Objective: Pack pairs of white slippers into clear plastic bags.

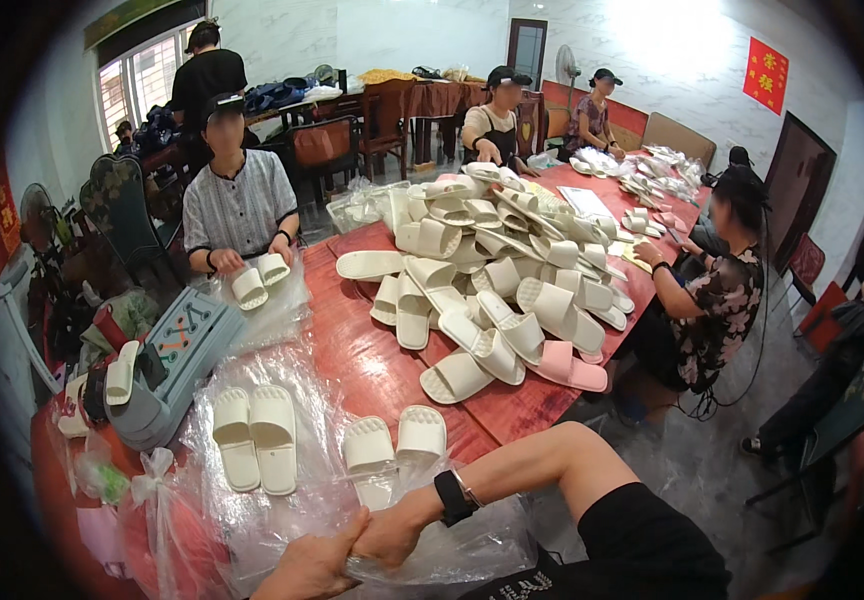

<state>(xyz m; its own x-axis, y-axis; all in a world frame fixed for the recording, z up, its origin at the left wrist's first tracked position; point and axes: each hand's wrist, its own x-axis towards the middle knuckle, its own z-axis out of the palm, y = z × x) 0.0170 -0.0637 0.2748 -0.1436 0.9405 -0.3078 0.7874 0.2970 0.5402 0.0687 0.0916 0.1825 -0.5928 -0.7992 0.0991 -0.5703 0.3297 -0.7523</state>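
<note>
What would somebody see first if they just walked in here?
Probably the big heap of cream slippers on the red table, around the picture's middle. One pink slipper stands out at the heap's near right edge. Down in front, the left hand and right hand are close together at some clear plastic.

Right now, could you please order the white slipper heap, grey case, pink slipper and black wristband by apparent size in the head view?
1. White slipper heap
2. Grey case
3. Pink slipper
4. Black wristband
</note>
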